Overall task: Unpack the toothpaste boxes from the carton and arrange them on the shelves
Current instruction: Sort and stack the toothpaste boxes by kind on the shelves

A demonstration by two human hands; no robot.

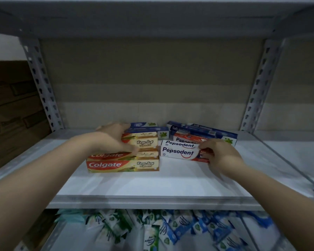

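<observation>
We saw the white shelf (152, 180) holding two groups of toothpaste boxes near its middle. On the left, Colgate boxes (123, 164) lay stacked flat, with the left hand (114, 137) closed around the left end of the upper Colgate box (143, 142), thumb at its near face. Just right, the right hand (219, 153) gripped the right end of the front Pepsodent box (179, 151), fingers curled over it. Blue Safi boxes (205, 132) lay behind, at the far side. The shelf below held packed blue and green sachets (170, 230). We saw no carton.
</observation>
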